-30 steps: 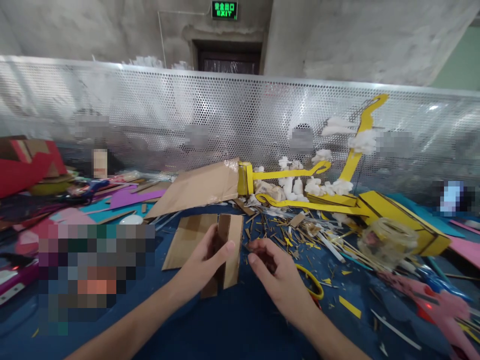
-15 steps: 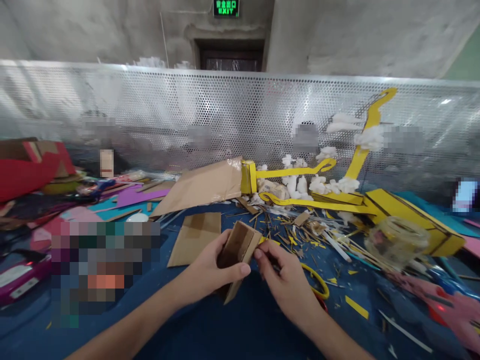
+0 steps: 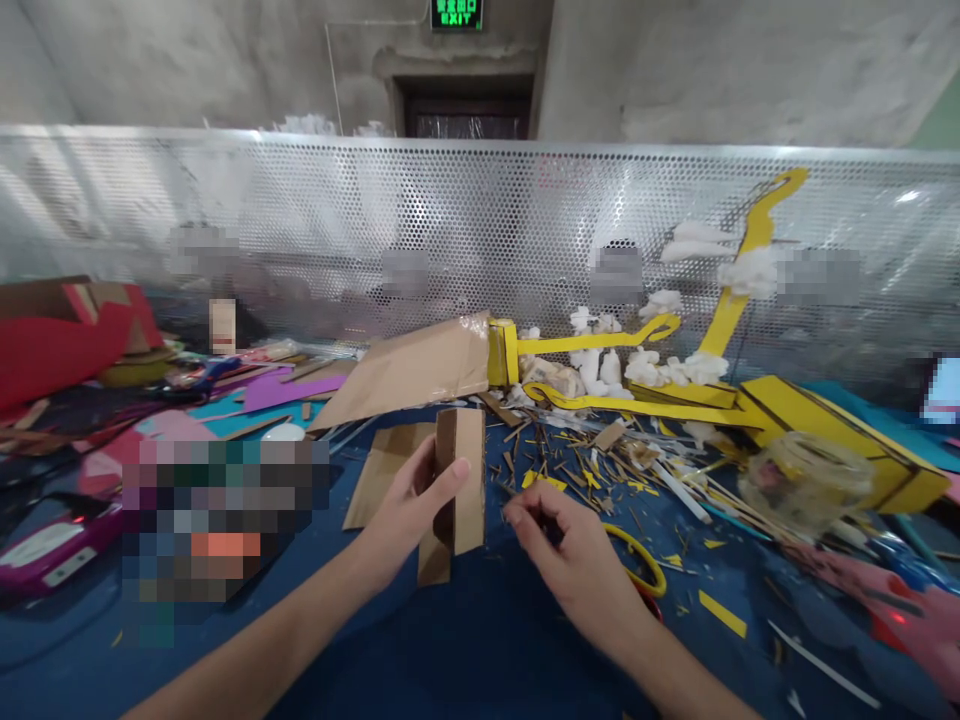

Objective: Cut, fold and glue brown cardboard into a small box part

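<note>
My left hand (image 3: pixel 405 515) is closed around a folded piece of brown cardboard (image 3: pixel 469 505), thumb across its front panel. The piece stands upright over the blue table, one narrow panel reaching lower than the other. To the right of it, apart from the cardboard, my right hand (image 3: pixel 562 535) has thumb and forefinger pinched together. A tiny dark sliver seems to show at those fingertips, too small to name. Behind my left hand lies a flat cardboard sheet (image 3: pixel 366 482). Beside my right wrist is a yellow looped handle (image 3: pixel 660 580), partly hidden.
Cardboard and yellow scraps (image 3: pixel 555 455) litter the table beyond my hands. A pink glue gun (image 3: pixel 889 590) and clear jar (image 3: pixel 806 480) are at right, a purple-and-white device (image 3: pixel 49 560) at left. Yellow card constructions (image 3: pixel 840 430) stand before a perforated metal screen (image 3: pixel 480 220).
The folded cardboard has moved slightly left and turned to a more upright position in my left hand. My right fingers have come away from its edge.
</note>
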The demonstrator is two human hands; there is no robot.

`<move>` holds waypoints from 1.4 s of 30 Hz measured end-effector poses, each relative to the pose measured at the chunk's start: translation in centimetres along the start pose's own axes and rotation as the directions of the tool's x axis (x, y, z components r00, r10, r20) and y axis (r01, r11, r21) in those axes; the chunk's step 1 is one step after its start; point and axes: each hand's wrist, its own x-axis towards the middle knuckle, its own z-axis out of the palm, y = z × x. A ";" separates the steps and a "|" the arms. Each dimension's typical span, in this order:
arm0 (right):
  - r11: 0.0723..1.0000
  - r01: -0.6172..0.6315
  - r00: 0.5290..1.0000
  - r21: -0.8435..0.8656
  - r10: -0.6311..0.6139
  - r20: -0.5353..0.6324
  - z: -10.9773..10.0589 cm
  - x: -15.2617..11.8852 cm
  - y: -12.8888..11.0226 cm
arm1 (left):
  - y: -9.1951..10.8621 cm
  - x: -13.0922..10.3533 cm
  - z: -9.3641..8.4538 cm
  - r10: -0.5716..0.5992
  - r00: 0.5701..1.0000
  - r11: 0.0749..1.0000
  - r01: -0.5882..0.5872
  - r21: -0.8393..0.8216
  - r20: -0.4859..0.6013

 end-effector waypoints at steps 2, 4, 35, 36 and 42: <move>1.000 -0.011 1.000 -0.008 0.011 0.003 0.1 0.0 0.1 | 0.0 -0.1 0.1 0.002 1.000 1.000 -0.002 -0.004 0.008; 0.999 -0.016 1.000 0.029 0.015 0.018 0.2 0.0 0.0 | -0.2 -0.1 0.2 0.011 1.000 1.000 -0.011 0.009 0.019; 0.947 -0.075 0.995 0.312 0.091 -0.036 -0.3 0.7 0.4 | -0.5 0.0 -0.7 -0.040 0.926 0.994 -0.003 0.113 0.375; 0.932 -0.078 0.995 0.354 0.096 -0.035 -0.2 0.6 0.3 | -0.6 0.0 -0.7 -0.036 0.932 0.993 -0.007 0.118 0.361; 0.953 -0.080 0.997 0.291 0.079 0.015 -0.2 0.3 0.3 | -0.7 0.1 -0.6 -0.015 0.953 0.982 -0.043 0.184 0.302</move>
